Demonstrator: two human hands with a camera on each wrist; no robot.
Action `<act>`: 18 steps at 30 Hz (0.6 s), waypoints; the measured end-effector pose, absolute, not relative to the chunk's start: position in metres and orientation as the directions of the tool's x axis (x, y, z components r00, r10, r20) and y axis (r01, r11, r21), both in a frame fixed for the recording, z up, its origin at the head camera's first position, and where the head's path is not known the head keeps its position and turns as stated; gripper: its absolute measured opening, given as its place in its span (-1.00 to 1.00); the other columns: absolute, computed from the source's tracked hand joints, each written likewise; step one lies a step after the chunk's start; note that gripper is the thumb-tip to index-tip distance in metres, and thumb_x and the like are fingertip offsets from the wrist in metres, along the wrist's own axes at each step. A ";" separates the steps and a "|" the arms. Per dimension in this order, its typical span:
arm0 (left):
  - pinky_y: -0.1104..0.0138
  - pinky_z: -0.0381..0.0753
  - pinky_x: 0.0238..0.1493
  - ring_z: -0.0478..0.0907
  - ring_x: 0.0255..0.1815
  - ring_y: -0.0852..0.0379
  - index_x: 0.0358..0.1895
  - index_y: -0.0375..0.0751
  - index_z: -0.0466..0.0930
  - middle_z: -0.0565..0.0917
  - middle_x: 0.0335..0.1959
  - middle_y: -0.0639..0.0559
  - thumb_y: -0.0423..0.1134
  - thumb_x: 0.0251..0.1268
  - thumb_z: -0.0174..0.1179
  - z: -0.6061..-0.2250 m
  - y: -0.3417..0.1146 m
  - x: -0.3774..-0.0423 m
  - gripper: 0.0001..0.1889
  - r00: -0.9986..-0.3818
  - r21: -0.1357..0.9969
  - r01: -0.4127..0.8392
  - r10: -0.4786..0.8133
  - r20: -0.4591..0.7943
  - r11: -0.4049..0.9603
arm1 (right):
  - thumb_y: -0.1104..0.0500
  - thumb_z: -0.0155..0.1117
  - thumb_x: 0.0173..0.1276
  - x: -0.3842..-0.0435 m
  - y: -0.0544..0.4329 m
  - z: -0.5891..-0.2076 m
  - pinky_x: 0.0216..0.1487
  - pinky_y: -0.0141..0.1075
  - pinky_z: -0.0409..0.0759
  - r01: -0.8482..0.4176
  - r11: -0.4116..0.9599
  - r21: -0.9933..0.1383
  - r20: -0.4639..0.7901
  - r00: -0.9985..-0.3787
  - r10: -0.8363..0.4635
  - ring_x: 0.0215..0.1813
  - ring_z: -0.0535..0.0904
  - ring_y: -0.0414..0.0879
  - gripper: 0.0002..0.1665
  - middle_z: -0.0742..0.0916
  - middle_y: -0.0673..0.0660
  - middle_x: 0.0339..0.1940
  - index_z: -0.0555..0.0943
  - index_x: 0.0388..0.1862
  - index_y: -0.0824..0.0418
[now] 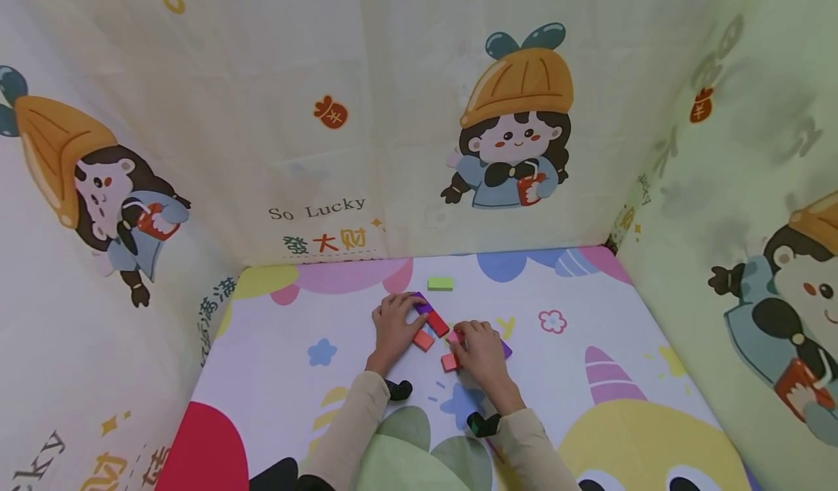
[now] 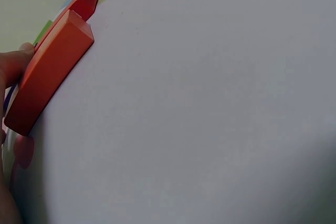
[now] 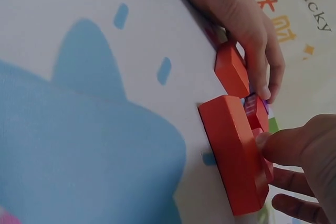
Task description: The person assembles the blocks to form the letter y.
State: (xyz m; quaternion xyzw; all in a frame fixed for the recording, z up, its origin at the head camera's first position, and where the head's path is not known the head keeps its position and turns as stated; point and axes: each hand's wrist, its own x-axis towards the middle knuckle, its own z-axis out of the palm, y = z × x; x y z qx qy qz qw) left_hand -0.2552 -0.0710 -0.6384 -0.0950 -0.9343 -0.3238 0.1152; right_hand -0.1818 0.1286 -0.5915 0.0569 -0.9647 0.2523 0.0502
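Observation:
In the head view my left hand [image 1: 395, 331] reaches from the left, its fingertips at the far end of a purple block [image 1: 423, 302]. Its thumb lies near where that block meets a red block [image 1: 438, 324]. An orange-red block [image 1: 423, 340] sits just below that thumb. My right hand [image 1: 486, 356] pinches a pink block [image 1: 453, 337] between thumb and fingers; the far fingertips are partly hidden. Close under this hand lies another orange-red block [image 3: 231, 153], partly covered by the hand in the head view. A second purple block [image 1: 507, 349] shows beyond the right hand.
A green block [image 1: 440, 284] lies farther back on the patterned tabletop [image 1: 366, 302]. Printed cloth walls [image 1: 406, 149] rise behind and on both sides. Near the wrists are black straps [image 1: 483, 425].

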 end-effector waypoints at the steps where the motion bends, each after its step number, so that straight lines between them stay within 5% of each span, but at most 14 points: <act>1: -0.20 0.18 0.39 0.33 0.48 -0.10 0.13 0.23 0.70 0.60 0.40 0.10 0.09 0.38 0.35 -0.638 -0.071 -0.255 -0.68 -0.955 0.586 0.253 0.102 0.279 0.769 | 0.06 0.51 0.34 -0.182 0.128 -0.592 0.24 0.10 0.55 -0.141 0.866 -0.480 0.132 -0.987 -0.088 0.12 0.58 0.14 -0.62 0.78 0.15 -0.03 0.71 0.07 0.16; 18: -0.20 0.16 0.39 0.33 0.48 -0.10 0.15 0.19 0.70 0.61 0.39 0.09 0.09 0.37 0.36 -0.636 -0.070 -0.254 -0.66 -0.956 0.592 0.253 0.103 0.275 0.765 | 0.08 0.48 0.37 -0.185 0.125 -0.594 0.28 0.07 0.55 -0.132 0.876 -0.464 0.114 -0.990 -0.088 0.18 0.58 0.13 -0.63 0.78 0.14 0.06 0.72 0.11 0.15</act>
